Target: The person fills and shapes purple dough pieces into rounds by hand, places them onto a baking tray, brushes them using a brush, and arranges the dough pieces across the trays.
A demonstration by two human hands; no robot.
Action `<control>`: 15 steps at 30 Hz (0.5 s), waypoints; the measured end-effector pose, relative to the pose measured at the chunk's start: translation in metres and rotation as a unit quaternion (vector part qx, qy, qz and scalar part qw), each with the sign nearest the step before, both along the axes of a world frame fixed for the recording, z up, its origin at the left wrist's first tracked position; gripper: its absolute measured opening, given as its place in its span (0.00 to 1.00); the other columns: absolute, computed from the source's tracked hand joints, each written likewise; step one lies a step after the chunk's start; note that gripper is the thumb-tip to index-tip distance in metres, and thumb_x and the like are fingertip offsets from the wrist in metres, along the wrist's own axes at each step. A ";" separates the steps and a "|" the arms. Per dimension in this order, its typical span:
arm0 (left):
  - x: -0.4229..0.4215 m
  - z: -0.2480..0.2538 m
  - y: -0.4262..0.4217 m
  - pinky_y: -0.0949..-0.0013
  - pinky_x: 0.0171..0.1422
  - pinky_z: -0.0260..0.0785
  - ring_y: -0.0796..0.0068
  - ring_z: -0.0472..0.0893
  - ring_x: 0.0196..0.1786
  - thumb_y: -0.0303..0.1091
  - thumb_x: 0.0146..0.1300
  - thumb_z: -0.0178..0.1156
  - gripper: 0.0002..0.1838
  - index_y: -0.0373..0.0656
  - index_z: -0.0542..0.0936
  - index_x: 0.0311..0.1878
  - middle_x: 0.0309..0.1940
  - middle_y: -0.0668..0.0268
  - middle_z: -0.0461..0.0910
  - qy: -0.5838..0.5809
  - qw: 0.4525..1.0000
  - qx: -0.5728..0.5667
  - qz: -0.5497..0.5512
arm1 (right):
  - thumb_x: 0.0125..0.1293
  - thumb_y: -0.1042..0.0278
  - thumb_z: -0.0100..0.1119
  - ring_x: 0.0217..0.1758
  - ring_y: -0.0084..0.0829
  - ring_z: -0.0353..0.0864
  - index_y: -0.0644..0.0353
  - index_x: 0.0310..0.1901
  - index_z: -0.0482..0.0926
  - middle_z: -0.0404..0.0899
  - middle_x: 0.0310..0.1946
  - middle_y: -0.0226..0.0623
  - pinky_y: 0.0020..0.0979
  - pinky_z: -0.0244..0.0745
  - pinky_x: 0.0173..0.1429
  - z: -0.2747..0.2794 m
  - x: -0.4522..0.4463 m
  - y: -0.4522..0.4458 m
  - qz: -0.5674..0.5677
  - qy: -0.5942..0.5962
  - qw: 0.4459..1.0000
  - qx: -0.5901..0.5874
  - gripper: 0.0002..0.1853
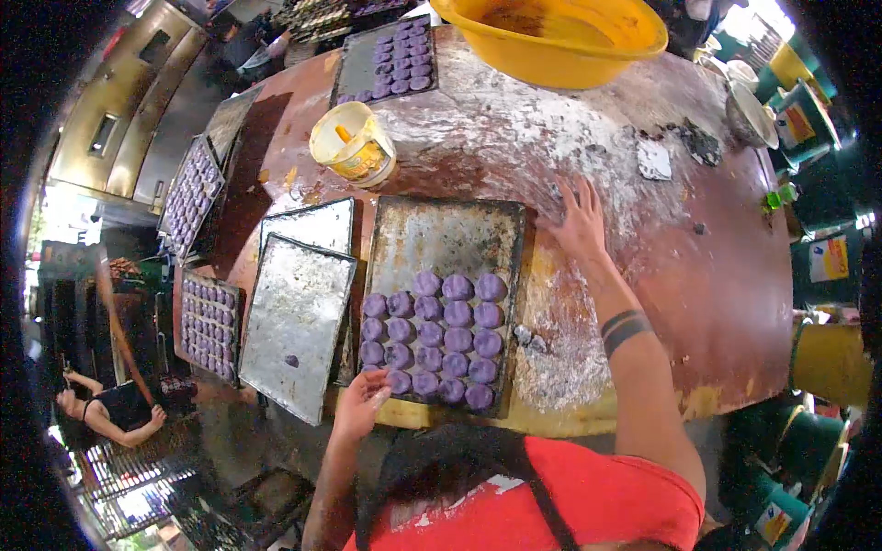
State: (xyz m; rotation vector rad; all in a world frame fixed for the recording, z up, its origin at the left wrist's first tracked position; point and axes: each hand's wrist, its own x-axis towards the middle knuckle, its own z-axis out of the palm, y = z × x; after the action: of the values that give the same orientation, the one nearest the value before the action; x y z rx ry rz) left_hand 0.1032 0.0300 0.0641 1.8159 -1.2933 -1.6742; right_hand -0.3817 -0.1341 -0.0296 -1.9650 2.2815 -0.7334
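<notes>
Round purple dough pieces point(458, 314) sit in rows on the lower part of a worn baking tray point(446, 234) in front of me. My left hand point(361, 406) is at the tray's near left corner, beside the end of the nearest row. Its fingers are curled, and anything between them is hidden. My right hand point(577, 222) lies on the floury tabletop just past the tray's far right corner, fingers spread and holding nothing.
Left of my tray lie floured metal trays point(299, 321) and another tray of purple pieces point(209, 324). A yellow-and-white bucket point(354, 147) and a big yellow basin point(588, 69) stand farther back. White flour point(514, 129) coats the table. A person point(115, 413) holds a long pole at left.
</notes>
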 end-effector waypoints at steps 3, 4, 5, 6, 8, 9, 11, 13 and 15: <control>0.002 0.013 0.010 0.68 0.61 0.67 0.74 0.77 0.52 0.27 0.65 0.62 0.19 0.38 0.73 0.59 0.50 0.65 0.79 -0.003 1.000 0.006 0.023 | 0.58 0.42 0.66 0.77 0.55 0.49 0.44 0.69 0.68 0.54 0.74 0.47 0.52 0.45 0.79 0.007 -0.007 -0.043 0.008 0.040 0.999 0.013 0.38; 0.003 0.018 0.013 0.67 0.61 0.67 0.74 0.77 0.53 0.27 0.65 0.62 0.20 0.37 0.73 0.60 0.50 0.64 0.79 -0.012 1.000 0.006 0.024 | 0.60 0.42 0.65 0.77 0.55 0.50 0.43 0.68 0.70 0.54 0.74 0.46 0.51 0.46 0.79 0.005 -0.015 -0.057 0.006 0.073 0.997 0.025 0.35; 0.006 0.019 0.017 0.68 0.61 0.68 0.74 0.77 0.53 0.28 0.66 0.62 0.20 0.37 0.73 0.60 0.50 0.64 0.79 -0.021 0.999 0.010 0.035 | 0.61 0.44 0.64 0.77 0.53 0.51 0.41 0.67 0.71 0.55 0.74 0.45 0.51 0.49 0.78 0.000 -0.031 -0.073 -0.007 0.112 0.993 0.032 0.33; 0.009 0.021 0.022 0.68 0.61 0.68 0.74 0.77 0.53 0.28 0.66 0.62 0.21 0.37 0.72 0.60 0.51 0.63 0.79 -0.031 0.998 0.014 0.049 | 0.61 0.45 0.64 0.76 0.52 0.52 0.42 0.66 0.72 0.57 0.74 0.45 0.50 0.49 0.78 0.007 -0.041 -0.082 -0.043 0.120 0.991 0.041 0.31; 0.009 0.028 0.036 0.68 0.62 0.68 0.73 0.77 0.54 0.29 0.66 0.61 0.21 0.36 0.72 0.61 0.52 0.62 0.79 -0.057 0.996 0.014 0.065 | 0.61 0.49 0.64 0.75 0.51 0.56 0.44 0.65 0.73 0.61 0.71 0.45 0.48 0.52 0.77 0.014 -0.068 -0.095 -0.085 0.096 0.990 0.063 0.30; 0.003 0.036 0.039 0.69 0.62 0.69 0.73 0.77 0.54 0.29 0.67 0.61 0.22 0.36 0.71 0.62 0.52 0.61 0.79 -0.077 0.994 0.011 0.072 | 0.61 0.51 0.64 0.74 0.51 0.58 0.46 0.64 0.74 0.64 0.69 0.45 0.47 0.53 0.76 0.003 -0.085 -0.103 -0.087 0.062 0.991 0.076 0.29; 0.003 0.041 0.042 0.69 0.60 0.70 0.73 0.78 0.53 0.30 0.67 0.61 0.21 0.35 0.72 0.62 0.54 0.60 0.78 -0.099 0.992 0.000 0.073 | 0.61 0.52 0.62 0.68 0.48 0.66 0.45 0.63 0.74 0.64 0.69 0.45 0.46 0.61 0.72 -0.013 -0.104 -0.110 -0.006 0.065 0.995 0.080 0.27; -0.003 0.042 0.036 0.69 0.59 0.70 0.73 0.78 0.52 0.30 0.67 0.61 0.21 0.36 0.73 0.61 0.52 0.61 0.79 -0.125 0.990 0.019 0.058 | 0.62 0.54 0.61 0.65 0.50 0.68 0.48 0.61 0.74 0.69 0.64 0.47 0.46 0.63 0.70 -0.020 -0.083 -0.087 0.016 0.122 0.992 0.014 0.26; 0.002 0.035 0.033 0.69 0.58 0.71 0.72 0.78 0.51 0.31 0.66 0.62 0.20 0.37 0.74 0.60 0.51 0.62 0.79 -0.150 0.987 0.020 0.043 | 0.64 0.55 0.59 0.65 0.50 0.69 0.53 0.58 0.76 0.72 0.60 0.47 0.47 0.64 0.69 -0.008 -0.058 -0.051 0.025 0.135 0.989 0.052 0.22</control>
State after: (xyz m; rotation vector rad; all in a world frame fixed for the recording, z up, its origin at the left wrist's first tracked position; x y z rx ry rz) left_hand 0.1057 0.0633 0.0989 2.1810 -1.2810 -1.4302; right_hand -0.4401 -0.1850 -0.0377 -2.1795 2.3435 -0.3525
